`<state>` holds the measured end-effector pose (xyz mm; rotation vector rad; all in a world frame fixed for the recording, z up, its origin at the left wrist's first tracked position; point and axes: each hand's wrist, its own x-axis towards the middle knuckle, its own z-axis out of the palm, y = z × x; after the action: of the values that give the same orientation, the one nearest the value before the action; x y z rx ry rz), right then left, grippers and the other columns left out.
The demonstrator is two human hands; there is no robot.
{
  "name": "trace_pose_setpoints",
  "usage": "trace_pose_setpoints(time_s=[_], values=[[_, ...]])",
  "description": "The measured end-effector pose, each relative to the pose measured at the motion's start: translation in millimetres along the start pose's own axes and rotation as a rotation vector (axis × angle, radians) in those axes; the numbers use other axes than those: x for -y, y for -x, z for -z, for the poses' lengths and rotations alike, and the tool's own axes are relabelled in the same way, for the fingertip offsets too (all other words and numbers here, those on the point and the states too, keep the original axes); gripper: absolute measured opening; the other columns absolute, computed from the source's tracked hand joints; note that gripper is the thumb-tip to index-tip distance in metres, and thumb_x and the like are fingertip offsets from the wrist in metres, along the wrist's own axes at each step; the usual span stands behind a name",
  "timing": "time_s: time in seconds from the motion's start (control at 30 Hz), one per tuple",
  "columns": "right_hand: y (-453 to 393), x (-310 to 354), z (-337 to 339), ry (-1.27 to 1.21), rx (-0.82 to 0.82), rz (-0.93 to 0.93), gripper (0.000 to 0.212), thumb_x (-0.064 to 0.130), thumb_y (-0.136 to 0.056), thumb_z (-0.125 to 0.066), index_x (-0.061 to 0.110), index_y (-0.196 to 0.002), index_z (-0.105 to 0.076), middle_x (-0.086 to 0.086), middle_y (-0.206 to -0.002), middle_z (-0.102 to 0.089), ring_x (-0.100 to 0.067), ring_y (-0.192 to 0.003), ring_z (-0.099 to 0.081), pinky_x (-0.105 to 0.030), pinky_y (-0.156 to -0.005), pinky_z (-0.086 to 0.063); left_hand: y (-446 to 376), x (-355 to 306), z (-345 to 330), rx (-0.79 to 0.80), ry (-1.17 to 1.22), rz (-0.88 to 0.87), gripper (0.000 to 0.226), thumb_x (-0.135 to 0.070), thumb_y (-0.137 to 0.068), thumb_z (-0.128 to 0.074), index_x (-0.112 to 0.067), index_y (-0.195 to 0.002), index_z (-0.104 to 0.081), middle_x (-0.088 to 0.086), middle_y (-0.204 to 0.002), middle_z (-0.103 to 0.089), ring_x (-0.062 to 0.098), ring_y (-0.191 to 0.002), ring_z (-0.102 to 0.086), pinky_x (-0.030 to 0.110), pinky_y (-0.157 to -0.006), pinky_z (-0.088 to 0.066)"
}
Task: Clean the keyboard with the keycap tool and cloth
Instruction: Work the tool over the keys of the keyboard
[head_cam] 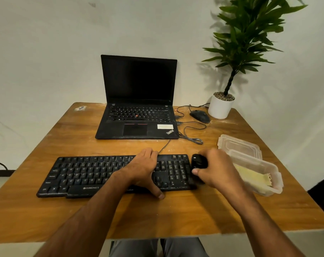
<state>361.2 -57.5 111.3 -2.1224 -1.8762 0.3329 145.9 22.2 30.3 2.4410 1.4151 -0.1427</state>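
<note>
A worn wooden table (46,210), black keyboard (94,175) lay near its front edge, open laptop (138,115) behind it, wired mouse (199,115) and white potted plant (221,106) at the back right, clear plastic container (257,175) and its lid (238,145) on the right, a sticker (80,108) at the back left corner.

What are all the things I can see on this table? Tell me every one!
keyboard: one, black, table front
laptop: one, black, open, behind keyboard
mouse: one, black, right of laptop
plant pot: one, white, back right corner
container: one, clear, right edge, yellow cloth inside
lid: one, clear, behind container
table: one, brown wood
left hand: rests on keyboard
right hand: holds small black object
</note>
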Motion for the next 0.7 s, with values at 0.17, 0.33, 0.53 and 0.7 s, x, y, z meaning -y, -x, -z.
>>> trace_pose_setpoints(time_s=[0.17,0.33,0.53,0.7], values=[[-5,13,-2,-0.225,0.077,0.035,0.037,0.026,-0.077,-0.084,0.023,-0.111,-0.071,0.006,-0.102,-0.071,-0.009,-0.095,-0.062,-0.019,-0.072,-0.044,-1,0,1,0.007,-0.007,0.001,0.141,-0.078,-0.048,-0.086,-0.013,-0.156,-0.021,0.001,-0.143,-0.031,0.017,-0.130,-0.031,0.039,-0.120,-0.032],[-18,30,-27,-0.223,0.046,0.035,0.040,0.026,-0.078,-0.083,0.023,-0.117,-0.071,0.005,-0.108,-0.072,-0.011,-0.098,-0.063,-0.024,-0.082,-0.049,1,-1,1,-0.007,-0.008,0.003,0.140,-0.077,-0.049,-0.087,-0.013,-0.155,-0.022,0.001,-0.142,-0.032,0.018,-0.129,-0.032,0.039,-0.119,-0.034],[-45,23,-13,-0.257,-0.134,-0.011,0.030,0.026,-0.078,-0.083,0.018,-0.105,-0.073,0.004,-0.093,-0.071,-0.013,-0.092,-0.065,-0.019,-0.062,-0.040,0,-1,2,0.003,0.002,0.000,0.140,-0.075,-0.049,-0.088,-0.014,-0.156,-0.021,0.001,-0.145,-0.030,0.018,-0.132,-0.031,0.040,-0.121,-0.031],[-38,37,-29,-0.248,0.094,0.072,0.036,0.027,-0.075,-0.086,0.022,-0.108,-0.073,0.009,-0.097,-0.068,-0.012,-0.097,-0.064,-0.024,-0.078,-0.047,0,-1,1,-0.009,-0.020,-0.013,0.133,-0.076,-0.051,-0.086,-0.014,-0.153,-0.026,0.002,-0.140,-0.033,0.017,-0.127,-0.032,0.038,-0.117,-0.035]])
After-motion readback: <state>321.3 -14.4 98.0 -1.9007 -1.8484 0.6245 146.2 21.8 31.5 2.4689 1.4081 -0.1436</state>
